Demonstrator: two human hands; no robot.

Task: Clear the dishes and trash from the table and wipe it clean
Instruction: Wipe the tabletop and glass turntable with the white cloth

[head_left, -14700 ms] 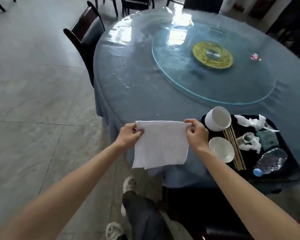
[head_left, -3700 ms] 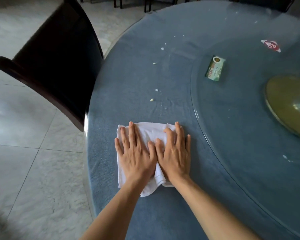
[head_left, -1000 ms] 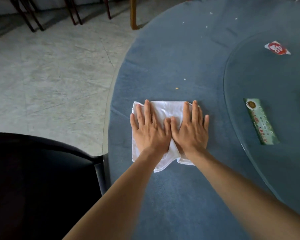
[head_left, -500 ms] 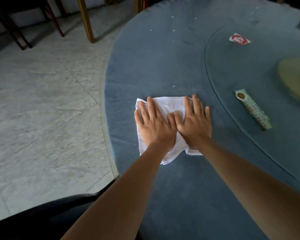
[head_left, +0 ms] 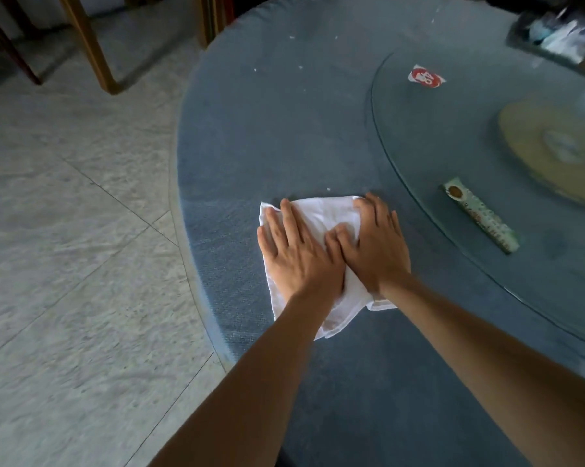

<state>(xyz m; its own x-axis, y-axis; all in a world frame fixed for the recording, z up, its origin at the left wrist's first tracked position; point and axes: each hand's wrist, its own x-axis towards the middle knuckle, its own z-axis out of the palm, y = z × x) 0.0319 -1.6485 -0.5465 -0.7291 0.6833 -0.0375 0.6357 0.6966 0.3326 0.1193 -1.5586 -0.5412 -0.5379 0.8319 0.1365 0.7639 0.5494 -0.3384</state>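
Your round counter (head_left: 284, 129) under its blue cover fills most of the view, and you stand at its near-left edge so both arms reach the outer band. Set into it at the right is the glass turntable (head_left: 452, 136), with a blurred yellow disc (head_left: 537, 139) at its hub. At the far right corner sits a dark tray (head_left: 560, 32), too blurred to say what it holds. Your white cloth (head_left: 321, 214) lies flat on the cover just left of the turntable's rim, folded into a pad so it gathers crumbs rather than scattering them. Your left hand (head_left: 294, 257) and right hand (head_left: 375, 251) press on it side by side, thumbs touching, each grip spread with straight fingers, which likely keeps the pressure even across the pad. On the glass, 2 pieces of trash wait: a long green packet (head_left: 479, 214) near your right hand and a red-and-white wrapper (head_left: 425, 77) farther off. White crumbs (head_left: 299, 67) dot the cover ahead, so I judge the wiping unfinished.
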